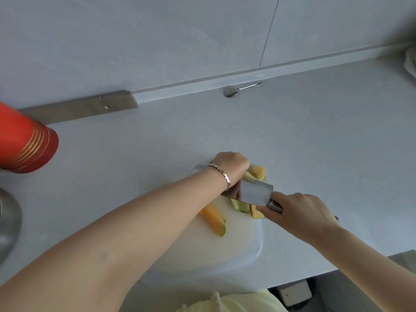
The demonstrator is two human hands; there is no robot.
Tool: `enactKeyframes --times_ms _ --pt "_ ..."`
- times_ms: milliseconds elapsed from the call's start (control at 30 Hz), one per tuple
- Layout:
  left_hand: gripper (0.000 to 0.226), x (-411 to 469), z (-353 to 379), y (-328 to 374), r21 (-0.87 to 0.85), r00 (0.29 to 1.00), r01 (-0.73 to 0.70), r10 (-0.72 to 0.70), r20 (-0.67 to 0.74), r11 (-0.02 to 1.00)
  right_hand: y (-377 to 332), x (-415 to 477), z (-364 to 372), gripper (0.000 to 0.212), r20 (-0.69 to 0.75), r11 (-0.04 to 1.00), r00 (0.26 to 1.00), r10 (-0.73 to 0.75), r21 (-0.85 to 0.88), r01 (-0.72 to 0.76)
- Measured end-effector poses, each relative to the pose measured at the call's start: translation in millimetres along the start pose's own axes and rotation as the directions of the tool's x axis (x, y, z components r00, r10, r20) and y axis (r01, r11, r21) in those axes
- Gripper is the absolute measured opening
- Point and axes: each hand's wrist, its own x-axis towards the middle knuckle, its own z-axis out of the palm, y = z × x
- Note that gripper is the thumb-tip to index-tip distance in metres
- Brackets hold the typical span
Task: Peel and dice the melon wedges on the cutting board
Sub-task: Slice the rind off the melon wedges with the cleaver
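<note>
A white cutting board point(227, 251) lies on the pale counter. On it rest orange melon wedges with green rind: one point(213, 218) near the middle, another point(258, 171) at the far edge, and cut pieces point(248, 209) under the blade. My left hand point(231, 165), wearing a bracelet, presses down on a melon wedge that it mostly hides. My right hand point(299, 212) grips the handle of a broad steel knife point(255, 192), whose blade sits across the wedge right beside the left hand's fingers.
A stack of red cups point(27, 140) lies on its side at the left. A metal spoon point(234, 90) rests by the back wall. A steel bowl rim point(9, 224) shows at the left edge, and the counter's front edge point(360, 261) runs close on the right.
</note>
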Motion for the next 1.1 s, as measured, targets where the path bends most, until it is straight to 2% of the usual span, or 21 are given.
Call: enactKeyframes --times_ms 33,100,200,233,300,367,433,533,733,800,867,933,967,1000,1033,1067,1100 --pt "0.012 1 -3 -1 -0.006 0.999 0.028 -0.029 -0.036 1.000 0 -1 0 0.050 -0.006 1.000 1.000 -0.002 -0.001 0.002" --pt "0.020 1 -9 -7 -0.052 0.986 0.107 -0.113 -0.123 0.993 0 -4 1 0.050 -0.009 1.000 1.000 -0.001 0.006 0.001" --pt "0.016 -10 -15 -18 -0.239 0.966 0.139 -0.185 -0.183 0.961 -1 -10 5 0.051 0.006 0.998 1.000 0.017 0.063 -0.017" --pt "0.014 -16 -16 -19 -0.315 0.977 0.092 -0.146 -0.153 0.945 -2 -12 6 0.051 0.013 0.997 0.999 0.029 0.075 -0.030" --pt "0.018 -28 -13 -17 -0.398 0.998 -0.061 0.044 -0.051 0.915 -4 -13 7 0.052 0.019 0.996 0.999 0.045 0.080 -0.046" --pt "0.021 -35 -4 -11 -0.432 0.980 -0.154 0.193 0.049 0.889 -7 -13 7 0.052 0.006 0.997 0.999 0.036 0.068 -0.036" --pt "0.027 -35 5 -9 -0.473 0.971 -0.174 0.231 0.064 0.864 -10 -14 5 0.052 0.000 0.999 1.000 0.026 0.045 -0.026" --pt "0.035 -32 8 -7 -0.449 0.977 -0.162 0.206 0.052 0.879 -14 -15 2 0.052 0.018 0.999 0.999 0.026 0.028 -0.027" --pt "0.041 -25 13 -5 -0.226 0.980 -0.111 0.145 0.139 0.968 -21 -20 0 0.053 -0.008 0.999 0.999 0.032 -0.001 -0.032" --pt "0.043 -28 6 -6 -0.194 0.994 -0.035 0.053 0.091 0.980 -21 -22 1 0.051 -0.012 0.998 0.998 0.057 0.007 -0.057" --pt "0.043 -35 -6 -8 -0.306 0.996 0.059 -0.075 -0.040 0.950 -19 -25 2 0.052 -0.018 0.991 0.993 0.117 0.074 -0.116" --pt "0.036 -52 -14 -11 -0.492 0.936 0.066 -0.225 -0.270 0.868 -18 -28 7 0.054 0.016 0.945 0.976 0.219 0.244 -0.216" --pt "0.032 -63 -14 -13 -0.533 0.840 0.008 -0.295 -0.455 0.846 -17 -30 10 0.055 0.054 0.891 0.961 0.270 0.364 -0.271" --pt "0.027 -75 -10 -16 -0.528 0.702 -0.059 -0.341 -0.626 0.847 -17 -31 13 0.055 0.099 0.815 0.947 0.307 0.486 -0.315" --pt "0.024 -85 -2 -18 -0.503 0.571 -0.115 -0.357 -0.739 0.857 -17 -30 16 0.055 0.141 0.727 0.935 0.324 0.596 -0.342" --pt "0.020 -94 11 -19 -0.478 0.510 -0.149 -0.347 -0.787 0.866 -18 -30 16 0.055 0.185 0.628 0.925 0.331 0.689 -0.362" --pt "0.018 -101 25 -19 -0.446 0.532 -0.165 -0.301 -0.791 0.880 -20 -30 16 0.055 0.235 0.520 0.913 0.332 0.762 -0.385"
